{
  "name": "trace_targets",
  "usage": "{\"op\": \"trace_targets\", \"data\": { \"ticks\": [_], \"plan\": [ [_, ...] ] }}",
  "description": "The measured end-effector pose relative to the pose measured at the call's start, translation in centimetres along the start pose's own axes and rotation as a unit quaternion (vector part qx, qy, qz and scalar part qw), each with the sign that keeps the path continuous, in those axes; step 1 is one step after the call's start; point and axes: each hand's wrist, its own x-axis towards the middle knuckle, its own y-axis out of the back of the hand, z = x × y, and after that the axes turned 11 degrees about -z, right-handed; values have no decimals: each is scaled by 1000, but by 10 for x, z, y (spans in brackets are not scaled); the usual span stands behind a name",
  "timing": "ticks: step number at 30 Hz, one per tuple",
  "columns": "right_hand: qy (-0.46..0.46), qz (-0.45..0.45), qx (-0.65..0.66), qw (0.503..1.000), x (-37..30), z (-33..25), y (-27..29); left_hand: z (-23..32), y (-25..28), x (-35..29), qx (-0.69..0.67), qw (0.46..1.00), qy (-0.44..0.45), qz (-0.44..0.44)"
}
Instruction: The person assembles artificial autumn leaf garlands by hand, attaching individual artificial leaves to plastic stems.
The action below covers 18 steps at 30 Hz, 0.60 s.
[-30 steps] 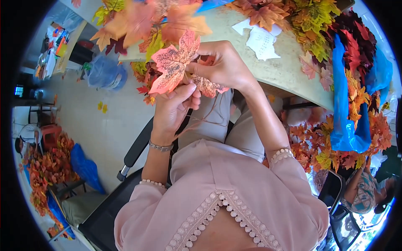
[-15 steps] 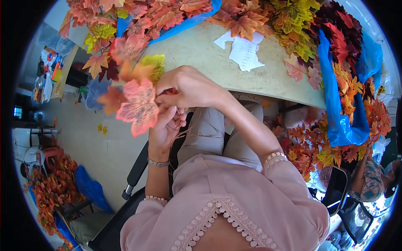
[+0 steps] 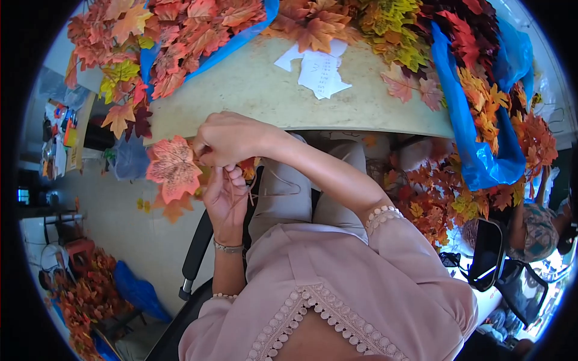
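Observation:
My left hand (image 3: 226,195) is closed round the thin brown stems of a small artificial maple leaf spray, just beyond the table's near edge. A salmon-pink maple leaf (image 3: 174,168) with dark speckles faces up beside my fingers, and an orange leaf (image 3: 173,207) hangs beneath it. Loose brown stem ends (image 3: 280,191) curl out to the right, over my lap. My right hand (image 3: 232,139) is bent over the top of the spray, fingers closed against it above my left fingertips. What those fingers pinch is hidden behind the hand.
Heaps of pink-orange leaves (image 3: 198,36), yellow-green leaves (image 3: 391,30) and dark red leaves lie along the table (image 3: 241,78). A torn white paper (image 3: 322,73) lies mid-table. Blue plastic (image 3: 481,162) drapes over the right side. A person (image 3: 533,231) sits at far right.
Both hands and the spray have shifted slightly left and down from the yellow-green leaf's earlier spot. The pink leaf has turned to face up. The whole view has shifted a little.

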Motion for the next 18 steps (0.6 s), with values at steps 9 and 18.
{"op": "trace_targets", "data": {
  "ticks": [9,18],
  "plan": [
    [1,285,52,957,-118,13,22,-14,5,16,-44,995,71,45],
    [-220,451,121,857,-226,25,79,-19,3,22,3,995,94,31]
  ]
}}
